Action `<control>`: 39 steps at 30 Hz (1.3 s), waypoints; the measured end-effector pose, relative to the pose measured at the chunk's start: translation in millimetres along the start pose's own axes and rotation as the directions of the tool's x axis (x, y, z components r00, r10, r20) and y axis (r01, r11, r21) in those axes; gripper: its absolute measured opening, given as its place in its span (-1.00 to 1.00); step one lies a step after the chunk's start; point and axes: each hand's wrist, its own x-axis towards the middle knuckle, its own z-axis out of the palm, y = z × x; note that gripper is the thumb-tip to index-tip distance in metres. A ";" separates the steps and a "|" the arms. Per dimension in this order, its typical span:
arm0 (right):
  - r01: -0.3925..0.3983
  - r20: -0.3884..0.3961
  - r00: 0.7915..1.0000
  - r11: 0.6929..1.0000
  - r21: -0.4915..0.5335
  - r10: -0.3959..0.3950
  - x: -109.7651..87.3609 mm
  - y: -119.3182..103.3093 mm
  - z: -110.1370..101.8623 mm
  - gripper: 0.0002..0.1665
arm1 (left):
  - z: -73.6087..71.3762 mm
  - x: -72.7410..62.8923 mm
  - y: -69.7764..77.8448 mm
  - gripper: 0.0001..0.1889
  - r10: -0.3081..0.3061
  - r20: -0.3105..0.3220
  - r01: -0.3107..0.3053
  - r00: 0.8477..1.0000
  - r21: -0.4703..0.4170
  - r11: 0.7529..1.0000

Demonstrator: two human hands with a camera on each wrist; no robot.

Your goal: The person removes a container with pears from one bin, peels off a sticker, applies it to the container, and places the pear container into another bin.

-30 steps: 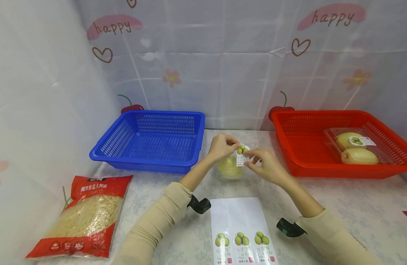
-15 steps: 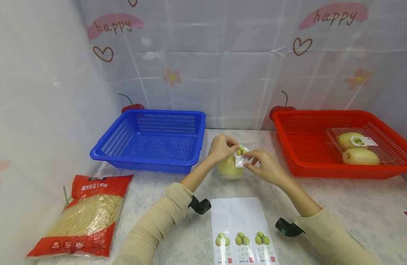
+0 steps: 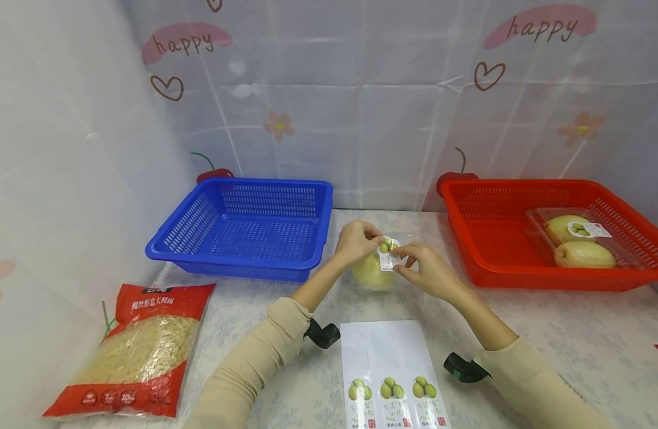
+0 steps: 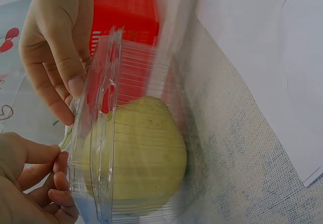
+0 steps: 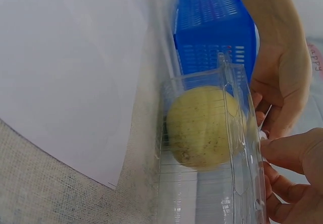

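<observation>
My left hand (image 3: 355,243) pinches the upper left of a small white sticker (image 3: 386,263) printed with green fruit. My right hand (image 3: 429,271) pinches its right side between thumb and forefinger. The sticker lies right over the lid of a clear plastic clamshell box (image 4: 136,57), which stands on the table. Inside the box is a pale yellow-green, speckled fruit (image 4: 146,148), also plain through the wall in the right wrist view. The fingertips of both hands are at the lid, close together. From the wrists, the sticker is mostly hidden behind the fingers.
A sheet of stickers (image 3: 382,345) lies in front of the box. At left is a blue basket (image 3: 237,271), with a red bag of pasta (image 3: 141,351) nearer. The red basket (image 3: 521,278) at right holds a labelled box of fruit (image 3: 583,253).
The sticker has come slightly down and left against the lid, both hands moving a little with it. Their pinch on it is unchanged, and the baskets stay where they were.
</observation>
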 end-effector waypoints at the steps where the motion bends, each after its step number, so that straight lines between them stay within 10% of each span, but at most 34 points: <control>1: -0.003 0.003 1.000 1.000 -0.001 0.003 0.0 -0.1 0.2 -0.67 | 0.0 -0.1 -0.2 -0.87 0.000 0.000 0.000 1.000 0.001 1.000; 20: -0.011 0.028 1.000 1.000 0.003 0.011 -1.4 -0.6 0.0 -0.67 | 4.8 1.8 -3.1 -0.90 0.005 -0.005 -0.004 1.000 0.085 0.996; 39: -0.005 0.031 0.999 0.999 -0.041 0.006 -5.5 -0.1 -1.0 -0.85 | 13.3 -9.8 -2.7 -0.78 0.160 0.009 -0.150 0.987 0.413 0.898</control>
